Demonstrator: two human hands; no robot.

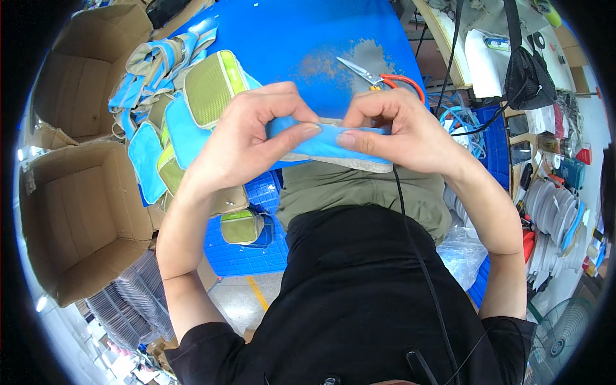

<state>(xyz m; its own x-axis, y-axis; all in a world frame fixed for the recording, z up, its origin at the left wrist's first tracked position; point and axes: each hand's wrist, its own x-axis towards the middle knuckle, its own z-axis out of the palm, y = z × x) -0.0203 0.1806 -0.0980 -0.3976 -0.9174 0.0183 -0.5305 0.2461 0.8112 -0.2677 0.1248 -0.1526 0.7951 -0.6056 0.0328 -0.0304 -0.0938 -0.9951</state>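
Note:
Between both hands, just above my lap, is a light-blue fabric piece (333,142) with a beige edge. My left hand (260,131) pinches its upper edge between thumb and forefinger. Close beside it, my right hand (398,131) grips the same edge, thumb on the blue side. Some of the cloth is hidden behind my fingers. Left of my left hand lies a pile of green mesh and blue pouches (208,90). Scissors with red-orange handles (378,78) lie with blades open on the blue table (289,38), beyond my right hand.
Two open cardboard boxes (83,212) stand at the left. Blue-and-beige fabric strips (151,70) lie at the table's far left. Below the table edge is a small green pouch (242,227). A black cable (410,237) runs down my front. Shelves with white discs (555,212) are at right.

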